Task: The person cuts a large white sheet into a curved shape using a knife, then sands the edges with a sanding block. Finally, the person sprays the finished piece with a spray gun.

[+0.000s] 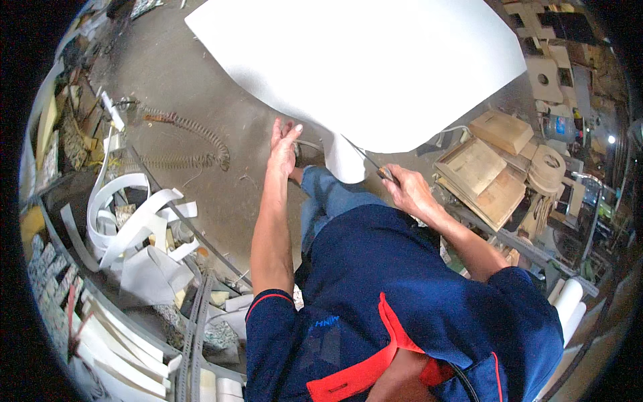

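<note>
A large white sheet (pixel 375 67), which looks like foam, spreads out in front of me, with a narrow flap (pixel 343 161) hanging down at its near edge. My right hand (pixel 407 192) is closed round the dark handle of a long, thin-bladed knife (pixel 387 175). Its blade slants up to the left, and the tip reaches the sheet by the flap. My left hand (pixel 284 149) is left of the flap, palm turned inward and fingers stretched up, apart from the sheet with nothing in it.
At the left, a bin of scraps holds curled white foam strips (pixel 127 221). A coiled air hose (pixel 201 134) lies on the grey floor (pixel 234 194). Wooden boxes and panels (pixel 482 174) are stacked at my right, near a large blue water bottle (pixel 560 127).
</note>
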Action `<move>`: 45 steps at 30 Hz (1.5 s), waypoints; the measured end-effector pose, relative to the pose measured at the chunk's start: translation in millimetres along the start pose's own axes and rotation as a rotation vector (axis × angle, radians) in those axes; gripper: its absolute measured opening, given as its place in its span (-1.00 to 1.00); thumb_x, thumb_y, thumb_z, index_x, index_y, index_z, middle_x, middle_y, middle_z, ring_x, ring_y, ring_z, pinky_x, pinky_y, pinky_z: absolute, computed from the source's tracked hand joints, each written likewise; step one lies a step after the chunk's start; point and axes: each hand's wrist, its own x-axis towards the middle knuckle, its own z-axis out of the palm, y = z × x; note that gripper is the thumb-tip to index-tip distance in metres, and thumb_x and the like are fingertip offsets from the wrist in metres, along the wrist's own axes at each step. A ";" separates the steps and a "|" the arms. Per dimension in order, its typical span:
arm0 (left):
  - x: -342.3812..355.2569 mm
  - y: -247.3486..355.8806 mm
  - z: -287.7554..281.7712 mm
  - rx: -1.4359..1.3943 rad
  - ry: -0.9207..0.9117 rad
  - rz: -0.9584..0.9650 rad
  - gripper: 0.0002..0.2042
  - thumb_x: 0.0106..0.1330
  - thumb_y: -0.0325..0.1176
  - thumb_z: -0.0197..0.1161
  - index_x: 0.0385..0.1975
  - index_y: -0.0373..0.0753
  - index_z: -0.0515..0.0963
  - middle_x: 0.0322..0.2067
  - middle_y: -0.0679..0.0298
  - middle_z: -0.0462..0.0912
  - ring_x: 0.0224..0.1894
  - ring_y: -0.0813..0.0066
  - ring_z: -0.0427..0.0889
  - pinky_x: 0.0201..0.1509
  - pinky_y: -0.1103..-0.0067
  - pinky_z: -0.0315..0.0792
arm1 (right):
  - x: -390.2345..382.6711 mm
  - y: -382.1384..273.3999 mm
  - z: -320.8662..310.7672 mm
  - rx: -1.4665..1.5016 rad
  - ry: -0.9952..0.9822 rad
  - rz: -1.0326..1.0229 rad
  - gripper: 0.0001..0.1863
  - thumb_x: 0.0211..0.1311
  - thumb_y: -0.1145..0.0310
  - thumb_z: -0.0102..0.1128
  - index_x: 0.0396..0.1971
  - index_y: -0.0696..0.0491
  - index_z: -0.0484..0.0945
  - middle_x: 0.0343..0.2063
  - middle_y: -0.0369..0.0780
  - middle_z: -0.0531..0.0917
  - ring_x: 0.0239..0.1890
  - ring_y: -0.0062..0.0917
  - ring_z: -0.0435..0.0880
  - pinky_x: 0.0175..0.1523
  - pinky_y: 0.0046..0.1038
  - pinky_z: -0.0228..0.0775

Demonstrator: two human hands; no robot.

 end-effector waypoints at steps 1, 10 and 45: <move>7.8 -2.6 -2.3 -0.034 -0.047 -0.036 -0.08 0.21 -0.34 0.50 0.52 -0.14 0.05 0.29 0.14 0.46 0.39 0.23 0.33 0.43 0.16 0.21 | 1.7 -2.8 0.1 0.003 -0.005 0.025 -0.72 0.33 0.28 0.21 -0.04 0.08 0.56 -0.35 0.04 0.69 -0.23 0.05 0.69 -0.16 -0.03 0.49; -5.7 9.4 -21.2 -0.132 -0.132 -0.090 -0.66 0.38 -0.45 0.29 0.11 -0.32 0.45 -0.01 0.18 0.66 0.00 0.24 0.67 0.11 0.25 0.56 | 23.3 -29.3 3.4 0.080 -0.076 0.155 -0.64 0.30 0.35 0.26 0.05 0.16 0.57 -0.32 0.08 0.69 -0.25 0.00 0.71 -0.14 -0.13 0.52; -31.0 61.3 -42.9 0.185 -0.215 -0.189 -0.67 0.38 -0.33 0.36 0.07 -0.27 0.52 -0.11 0.30 0.70 -0.13 0.49 0.66 -0.06 0.49 0.56 | 99.5 -96.7 0.8 0.094 0.027 0.151 -0.72 0.32 0.34 0.24 -0.01 0.07 0.63 -0.57 -0.07 0.61 -0.51 -0.18 0.63 -0.33 -0.17 0.44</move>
